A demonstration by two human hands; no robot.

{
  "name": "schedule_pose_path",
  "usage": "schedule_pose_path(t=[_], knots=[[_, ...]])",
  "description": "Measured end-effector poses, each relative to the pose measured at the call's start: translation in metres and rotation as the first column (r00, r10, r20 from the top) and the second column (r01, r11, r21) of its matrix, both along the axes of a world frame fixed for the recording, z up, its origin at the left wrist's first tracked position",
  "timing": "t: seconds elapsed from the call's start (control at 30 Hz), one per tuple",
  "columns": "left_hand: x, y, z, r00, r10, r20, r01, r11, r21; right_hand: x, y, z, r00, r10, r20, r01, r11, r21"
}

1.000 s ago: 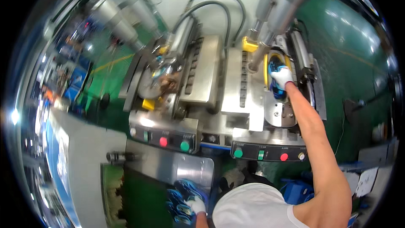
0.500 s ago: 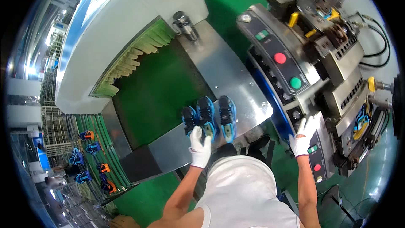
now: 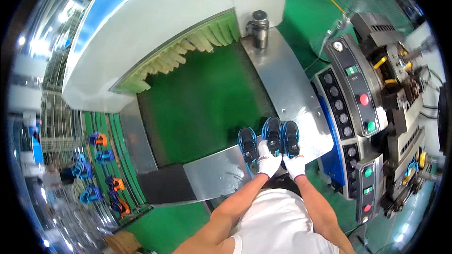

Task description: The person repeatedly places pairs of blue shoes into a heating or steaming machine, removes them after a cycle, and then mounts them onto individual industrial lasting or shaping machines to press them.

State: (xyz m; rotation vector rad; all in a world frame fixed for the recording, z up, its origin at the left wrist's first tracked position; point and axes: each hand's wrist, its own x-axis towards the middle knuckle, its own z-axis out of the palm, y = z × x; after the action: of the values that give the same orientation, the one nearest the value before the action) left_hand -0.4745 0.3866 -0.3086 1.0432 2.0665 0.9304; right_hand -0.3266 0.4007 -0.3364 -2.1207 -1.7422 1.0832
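Three black-and-blue sneakers stand side by side at the front edge of the steel ledge. In my gloved left hand (image 3: 269,162) is the heel end of the middle sneaker (image 3: 272,130), its thumb and fingers around the opening. The right-hand sneaker (image 3: 290,136) is gripped the same way by my gloved right hand (image 3: 295,164). Just left of them, the third sneaker (image 3: 247,143) rests untouched. My gloves hide the heels of the two held sneakers.
A green conveyor belt (image 3: 202,108) runs under a fringed curtain (image 3: 188,49) into a white machine. A steel flask (image 3: 260,30) stands on the ledge (image 3: 282,70). To the right is a machine with buttons (image 3: 364,99). Colourful shoe parts (image 3: 104,156) sit on a rack at left.
My right hand has left the button panel and come left onto the right-hand sneaker. My left hand has closed on the middle sneaker. The whole view has shifted.
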Motion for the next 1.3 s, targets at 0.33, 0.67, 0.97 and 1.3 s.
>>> schedule_pose_path(t=[0.33, 0.67, 0.97, 1.3], knots=[[-0.018, 0.061, 0.104, 0.871, -0.460, 0.173, 0.486, 0.756, -0.438, 0.065, -0.021, 0.137, 0.517, -0.720, -0.463, 0.671, 0.677, -0.303], [0.200, -0.046, 0.183, 0.239, -0.938, 0.251, 0.969, 0.214, -0.122, 0.159, -0.243, 0.210, -0.140, -0.772, -0.620, 0.966, 0.031, -0.257], [0.359, -0.212, 0.228, -0.573, -0.812, 0.113, 0.820, -0.567, 0.082, 0.150, -0.446, 0.258, -0.528, -0.098, -0.844, 0.632, -0.709, -0.314], [0.570, -0.510, 0.250, -0.833, -0.487, -0.262, 0.376, -0.847, 0.376, 0.203, -0.688, 0.267, -0.831, -0.468, -0.300, 0.204, -0.759, 0.619]])
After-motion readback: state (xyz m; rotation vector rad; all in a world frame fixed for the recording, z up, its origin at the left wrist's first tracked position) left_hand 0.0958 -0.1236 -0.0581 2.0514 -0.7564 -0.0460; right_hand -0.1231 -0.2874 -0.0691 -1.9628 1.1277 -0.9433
